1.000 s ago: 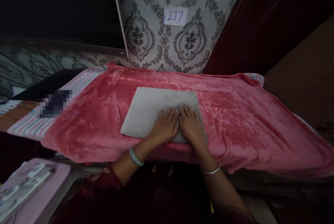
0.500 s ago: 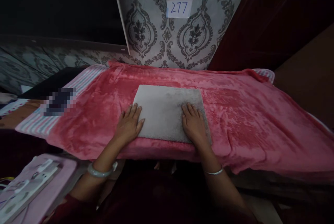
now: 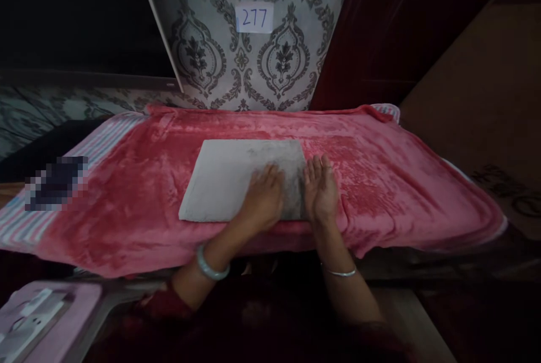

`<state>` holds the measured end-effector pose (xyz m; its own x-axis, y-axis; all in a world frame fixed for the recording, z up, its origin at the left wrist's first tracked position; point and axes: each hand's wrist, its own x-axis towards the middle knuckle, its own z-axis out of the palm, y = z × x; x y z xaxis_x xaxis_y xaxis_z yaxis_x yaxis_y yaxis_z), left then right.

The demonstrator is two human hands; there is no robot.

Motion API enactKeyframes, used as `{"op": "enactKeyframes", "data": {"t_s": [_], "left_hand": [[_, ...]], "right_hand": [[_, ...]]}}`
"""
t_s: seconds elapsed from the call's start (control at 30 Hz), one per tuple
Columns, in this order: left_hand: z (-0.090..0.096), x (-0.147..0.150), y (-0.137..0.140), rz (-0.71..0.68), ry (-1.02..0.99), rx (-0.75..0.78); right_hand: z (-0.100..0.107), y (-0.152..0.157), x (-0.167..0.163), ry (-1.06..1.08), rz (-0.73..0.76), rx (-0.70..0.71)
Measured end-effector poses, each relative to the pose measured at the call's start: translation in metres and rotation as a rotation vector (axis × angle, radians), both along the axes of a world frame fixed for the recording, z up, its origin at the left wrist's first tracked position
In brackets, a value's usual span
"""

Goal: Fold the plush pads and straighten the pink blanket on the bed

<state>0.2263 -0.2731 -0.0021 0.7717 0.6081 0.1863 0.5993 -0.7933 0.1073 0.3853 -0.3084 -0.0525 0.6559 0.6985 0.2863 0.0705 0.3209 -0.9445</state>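
A flat light-grey rectangular piece (image 3: 220, 182), its right part darker and smudged, lies on a red plush blanket (image 3: 139, 182). Whether it is folded cloth or a board, I cannot tell. My left hand (image 3: 264, 197) is over the right half of the grey piece, back up; its fingers look bent but are smeared by motion. At the piece's right edge, my right hand (image 3: 321, 189) is turned palm up with its fingers stretched out, and nothing lies in the palm.
A blurred-out dark object (image 3: 57, 182) rests on the striped cloth (image 3: 99, 143) at left. Below it, a power strip (image 3: 31, 318) sits on a pink surface (image 3: 80, 301). Behind are a dark screen (image 3: 84, 19) and a paper marked 277 (image 3: 254, 17); a cardboard box (image 3: 482, 109) stands at right.
My left hand has moved right from the grey piece's left edge onto its right half. My right hand has turned from palm down to palm up at the right edge. The view has shifted right.
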Motion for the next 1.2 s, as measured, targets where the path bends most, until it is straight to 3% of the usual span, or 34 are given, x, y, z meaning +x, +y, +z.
{"op": "enactKeyframes", "data": {"t_s": [0.1, 0.23, 0.43, 0.77, 0.93, 1.07, 1.2], "left_hand": [[-0.016, 0.041, -0.008, -0.114, 0.021, -0.028], [-0.037, 0.045, -0.004, -0.133, 0.058, -0.039], [-0.04, 0.0, 0.005, 0.014, 0.071, 0.02], [-0.042, -0.108, 0.028, 0.422, 0.062, 0.125], [-0.035, -0.14, 0.036, 0.553, 0.05, 0.081], [-0.012, -0.122, 0.044, 0.513, 0.019, 0.052], [0.017, -0.049, 0.053, 0.209, -0.027, -0.028]], "right_hand": [[-0.013, 0.003, -0.013, -0.015, -0.052, -0.073], [-0.023, 0.002, -0.021, 0.017, -0.033, -0.033], [-0.019, 0.0, -0.023, 0.124, -0.029, 0.077], [-0.023, 0.002, -0.023, 0.059, -0.043, 0.038], [-0.02, 0.002, -0.02, 0.167, -0.048, 0.039], [-0.001, 0.014, -0.007, 0.09, -0.052, 0.051], [0.029, 0.057, 0.016, -0.057, -0.067, 0.114]]}}
